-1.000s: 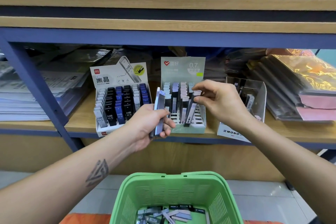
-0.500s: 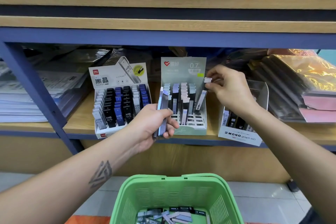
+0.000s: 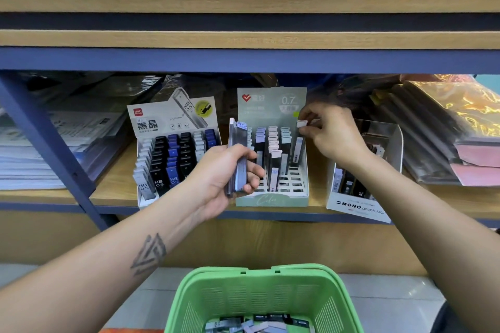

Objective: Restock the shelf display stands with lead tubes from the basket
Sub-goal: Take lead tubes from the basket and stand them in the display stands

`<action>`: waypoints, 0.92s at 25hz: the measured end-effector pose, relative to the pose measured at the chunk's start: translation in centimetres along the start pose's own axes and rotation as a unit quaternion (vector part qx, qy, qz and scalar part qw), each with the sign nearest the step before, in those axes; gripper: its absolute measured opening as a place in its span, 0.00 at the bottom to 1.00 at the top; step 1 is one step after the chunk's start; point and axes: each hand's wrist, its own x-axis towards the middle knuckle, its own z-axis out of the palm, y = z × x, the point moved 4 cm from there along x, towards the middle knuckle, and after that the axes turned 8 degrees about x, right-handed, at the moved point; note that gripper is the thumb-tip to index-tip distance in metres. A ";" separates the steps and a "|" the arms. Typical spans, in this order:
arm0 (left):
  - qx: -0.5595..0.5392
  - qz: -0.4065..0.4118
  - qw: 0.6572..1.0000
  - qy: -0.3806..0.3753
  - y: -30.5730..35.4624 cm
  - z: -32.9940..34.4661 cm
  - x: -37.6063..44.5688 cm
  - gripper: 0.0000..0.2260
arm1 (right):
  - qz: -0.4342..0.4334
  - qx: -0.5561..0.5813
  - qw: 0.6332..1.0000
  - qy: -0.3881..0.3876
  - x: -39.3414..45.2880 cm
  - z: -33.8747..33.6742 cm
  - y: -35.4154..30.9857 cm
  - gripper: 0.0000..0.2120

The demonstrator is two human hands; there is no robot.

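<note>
My left hand (image 3: 224,178) grips a bundle of lead tubes (image 3: 237,154) upright in front of the pale green 0.7 display stand (image 3: 272,199). My right hand (image 3: 328,135) pinches the white cap of one lead tube (image 3: 297,149) that stands tilted in the stand's rightmost column. Several tubes fill the stand's back rows; its front slots are bare. A white display stand (image 3: 173,121) with black, blue and grey HB 0.5 tubes stands to the left. The green basket (image 3: 259,295) sits below with several loose tubes in its bottom.
A white Mono box (image 3: 359,208) with a few tubes stands right of the green stand, partly behind my right wrist. Plastic-wrapped stacks (image 3: 443,130) fill the shelf's right side and paper stacks (image 3: 40,149) the left. A blue shelf upright (image 3: 51,149) slants at the left.
My right hand has carried one tube from the stand's middle to its rightmost column and lifted towards the back. My left hand has held its bundle nearly still.
</note>
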 end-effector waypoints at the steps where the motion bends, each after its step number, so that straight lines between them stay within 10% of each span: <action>1: 0.002 -0.004 1.000 -0.001 -0.1 0.0 0.0 0.06 | 0.002 0.002 1.000 -0.008 0.0 0.1 0.0 0.08; 19: -0.006 -0.001 1.000 -0.014 -0.2 -0.9 -1.1 0.08 | 0.016 -0.083 0.996 -0.030 -0.3 1.5 1.5 0.15; 23: -0.027 0.001 0.998 -0.055 -0.1 -0.3 -1.6 0.11 | 0.052 0.058 0.997 0.021 -0.2 0.6 0.4 0.13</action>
